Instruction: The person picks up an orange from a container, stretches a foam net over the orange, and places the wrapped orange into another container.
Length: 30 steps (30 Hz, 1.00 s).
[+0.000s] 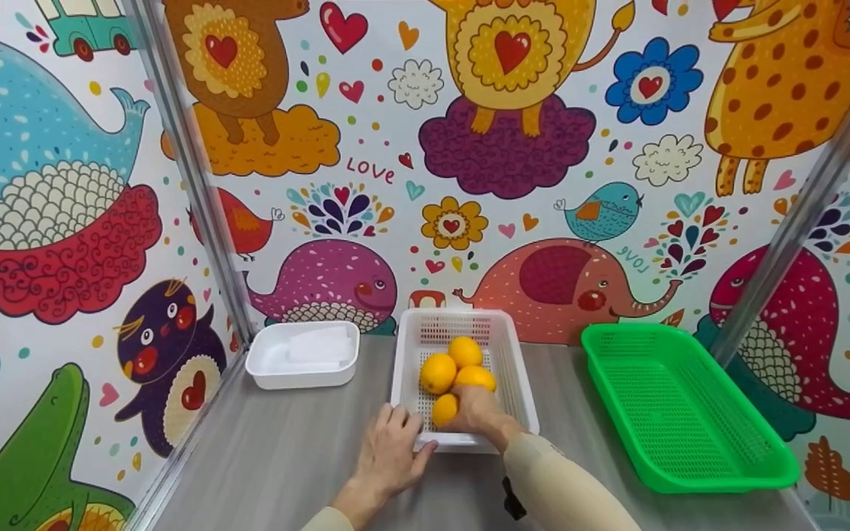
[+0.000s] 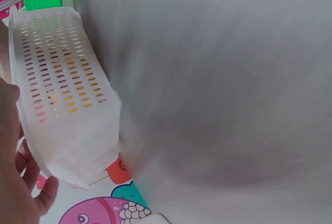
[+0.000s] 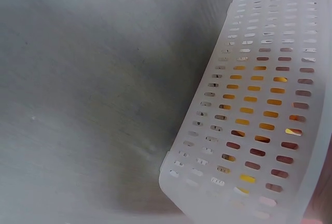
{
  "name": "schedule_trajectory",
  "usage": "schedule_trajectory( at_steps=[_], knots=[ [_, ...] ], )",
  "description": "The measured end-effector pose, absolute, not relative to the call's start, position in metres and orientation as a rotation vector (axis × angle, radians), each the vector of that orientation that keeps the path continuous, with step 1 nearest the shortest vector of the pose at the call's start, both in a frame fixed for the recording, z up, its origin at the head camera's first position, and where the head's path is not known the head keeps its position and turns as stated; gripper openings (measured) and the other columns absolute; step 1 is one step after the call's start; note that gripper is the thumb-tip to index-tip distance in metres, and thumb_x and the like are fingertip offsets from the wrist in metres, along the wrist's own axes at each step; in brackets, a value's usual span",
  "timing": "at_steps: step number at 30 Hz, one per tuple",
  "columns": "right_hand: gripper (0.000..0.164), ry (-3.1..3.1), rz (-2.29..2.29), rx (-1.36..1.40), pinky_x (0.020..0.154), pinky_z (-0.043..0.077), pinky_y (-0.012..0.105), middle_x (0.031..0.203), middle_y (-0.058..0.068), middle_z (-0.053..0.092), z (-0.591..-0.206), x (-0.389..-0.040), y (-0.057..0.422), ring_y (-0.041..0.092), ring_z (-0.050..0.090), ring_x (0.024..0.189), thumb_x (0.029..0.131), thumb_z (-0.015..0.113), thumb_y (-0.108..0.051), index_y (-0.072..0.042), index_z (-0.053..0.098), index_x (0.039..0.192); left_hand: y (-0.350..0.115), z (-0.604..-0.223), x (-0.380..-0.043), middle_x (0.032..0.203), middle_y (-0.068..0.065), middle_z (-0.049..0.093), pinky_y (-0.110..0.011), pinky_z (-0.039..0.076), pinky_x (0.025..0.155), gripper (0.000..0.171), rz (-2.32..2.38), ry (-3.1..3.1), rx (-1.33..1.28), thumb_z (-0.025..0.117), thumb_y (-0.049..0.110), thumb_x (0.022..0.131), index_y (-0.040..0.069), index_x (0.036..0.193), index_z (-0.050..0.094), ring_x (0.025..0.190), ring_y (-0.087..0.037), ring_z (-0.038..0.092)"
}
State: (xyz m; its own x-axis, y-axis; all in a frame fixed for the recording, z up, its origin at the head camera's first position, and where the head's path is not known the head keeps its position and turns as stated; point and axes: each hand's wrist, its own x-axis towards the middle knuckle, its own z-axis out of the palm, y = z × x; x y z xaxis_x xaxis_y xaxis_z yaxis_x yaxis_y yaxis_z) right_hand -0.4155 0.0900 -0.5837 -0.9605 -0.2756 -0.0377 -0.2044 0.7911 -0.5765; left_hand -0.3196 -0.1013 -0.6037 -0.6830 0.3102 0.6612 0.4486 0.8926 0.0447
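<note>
Nearest, left hand (image 1: 388, 450) curled round the near left corner of a white slotted basket (image 1: 465, 442), apparently to steady it. Just beyond, right hand (image 1: 478, 410) down among four oranges (image 1: 438, 373) inside the basket, forearm over the rim, presumably for reach; fingers hidden, so impossible to tell if gripping. Apart to the right, a green basket (image 1: 683, 413); farther back left, a white tray (image 1: 302, 379).
</note>
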Motion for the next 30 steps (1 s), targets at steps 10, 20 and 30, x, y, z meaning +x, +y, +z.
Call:
schedule_trajectory(
  at_steps=[10, 20, 30],
  knots=[
    [0.068, 2.879, -0.84, -0.368, 0.099, 0.051, 0.051, 0.108, 0.001, 0.069, -0.587, -0.414, 0.1, 0.021, 0.059, 0.096, 0.071, 0.097, -0.03, -0.01, 0.069, 0.13, -0.093, -0.602, -0.317, 0.087, 0.001, 0.053, -0.036, 0.041, 0.069, 0.035, -0.29, -2.4, -0.573, 0.08, 0.049, 0.088, 0.017, 0.093, 0.067, 0.083, -0.021, 0.048],
    [0.075, 2.933, -1.009, -0.315, 0.102, 0.05, 0.055, 0.119, 0.01, 0.067, -0.574, -0.41, 0.108, 0.028, 0.061, 0.106, 0.074, 0.094, -0.036, -0.007, 0.062, 0.135, -0.098, -0.598, -0.32, 0.084, 0.004, 0.05, -0.033, 0.038, 0.068, 0.034, -0.314, -2.427, -0.588, 0.079, 0.05, 0.089, 0.018, 0.092, 0.066, 0.082, -0.018, 0.046],
    [0.088, 2.839, -1.221, -0.309, 0.104, 0.052, 0.057, 0.131, 0.013, 0.066, -0.545, -0.401, 0.114, 0.03, 0.062, 0.109, 0.077, 0.092, -0.038, -0.008, 0.053, 0.15, -0.105, -0.587, -0.323, 0.08, 0.008, 0.047, -0.031, 0.037, 0.069, 0.035, -0.401, -2.546, -0.554, 0.081, 0.049, 0.087, 0.018, 0.091, 0.066, 0.08, -0.014, 0.044]
  ],
)
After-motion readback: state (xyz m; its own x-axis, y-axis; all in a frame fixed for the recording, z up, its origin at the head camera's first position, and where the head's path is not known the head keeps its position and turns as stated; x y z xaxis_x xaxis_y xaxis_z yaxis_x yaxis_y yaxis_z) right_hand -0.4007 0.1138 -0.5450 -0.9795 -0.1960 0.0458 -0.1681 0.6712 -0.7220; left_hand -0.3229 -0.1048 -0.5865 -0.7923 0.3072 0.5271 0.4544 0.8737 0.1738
